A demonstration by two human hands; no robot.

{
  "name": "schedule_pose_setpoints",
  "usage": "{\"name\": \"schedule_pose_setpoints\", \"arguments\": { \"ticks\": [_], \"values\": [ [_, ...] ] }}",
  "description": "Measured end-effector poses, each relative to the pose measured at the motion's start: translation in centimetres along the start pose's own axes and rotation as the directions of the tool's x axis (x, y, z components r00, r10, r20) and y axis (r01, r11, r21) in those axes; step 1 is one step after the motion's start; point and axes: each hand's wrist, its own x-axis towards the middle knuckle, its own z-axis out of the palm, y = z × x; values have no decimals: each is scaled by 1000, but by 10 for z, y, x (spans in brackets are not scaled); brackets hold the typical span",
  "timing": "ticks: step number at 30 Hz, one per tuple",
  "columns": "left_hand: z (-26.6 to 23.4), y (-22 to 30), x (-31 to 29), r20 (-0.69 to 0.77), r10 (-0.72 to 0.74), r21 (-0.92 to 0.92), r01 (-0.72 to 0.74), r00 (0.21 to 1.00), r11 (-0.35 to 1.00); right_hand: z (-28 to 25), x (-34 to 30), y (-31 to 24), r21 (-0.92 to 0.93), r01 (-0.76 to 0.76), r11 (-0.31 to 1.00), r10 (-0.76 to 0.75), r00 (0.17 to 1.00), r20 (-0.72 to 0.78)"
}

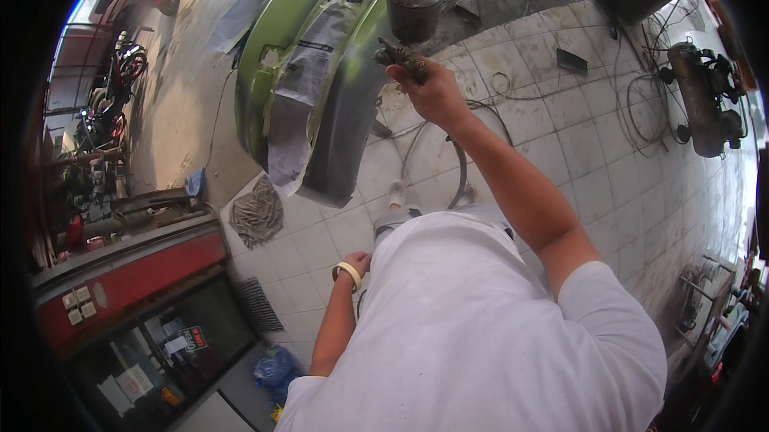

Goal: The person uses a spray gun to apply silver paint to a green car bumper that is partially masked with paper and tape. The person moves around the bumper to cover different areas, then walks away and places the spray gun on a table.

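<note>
The right hand (pixel 428 96) is closed around a spray gun (pixel 404 32) – cup upright on top, seemingly so paint feeds down – raised beside the green, paper-masked car panel (pixel 320 72), while the left hand (pixel 352 268), low at the hip, grips a masking-tape roll (pixel 348 272) – kept clear.

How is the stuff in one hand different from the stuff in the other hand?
The right hand holds a dark metal spray gun with a big cup on top; the left hand holds a pale roll of tape. The spray gun is raised toward the green car panel; the roll of tape hangs low by the white shirt. Both are gripped firmly.
</note>
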Motion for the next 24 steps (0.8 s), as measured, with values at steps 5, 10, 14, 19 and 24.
{"name": "schedule_pose_setpoints", "arguments": {
  "ticks": [5,10,14,19,24],
  "values": [
    [7,3,-13,13,-53,-47,54,998,997,-20,-15,-7,3,-211,977,210,973,93],
    [15,-3,-14,-31,-58,-28,57,998,998,-30,-21,-5,58,-341,938,332,935,127],
    [20,-20,6,-4,-70,32,70,998,997,-29,-16,-13,74,-315,946,306,945,119],
    [-29,45,25,207,-162,-18,169,965,985,-22,3,-32,130,-300,945,275,944,180],
    [-38,80,104,329,-108,-114,153,938,982,-16,38,-36,-66,-302,951,309,926,219]
  ]
}}
